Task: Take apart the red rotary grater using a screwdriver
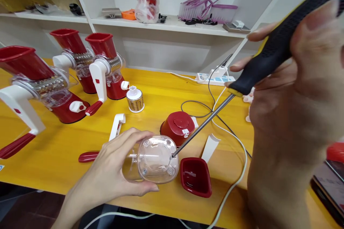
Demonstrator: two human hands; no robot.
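In my left hand (118, 164) is a clear plastic grater body (158, 159), its flat end turned toward me, with small screws near the corners. My right hand (303, 53) is wrapped round the black and yellow handle of a screwdriver (268, 50). The screwdriver's tip touches the right edge of the clear body's flat end, at a corner hole. Just behind stands a red grater base (178, 127). A dark red feed hopper (196, 177) lies to the right, beside a curved white plastic piece (211, 148). A white crank (117, 125) with a red handle (88, 156) lies partly behind my left hand.
Several assembled red rotary graters (104, 68) stand at the left. A drum grater insert (135, 99) sits near them. Cables (236, 182) cross the table (161, 86) to a power strip (215, 79). Shelves (166, 25) with baskets line the back. A dark device (328, 186) lies right.
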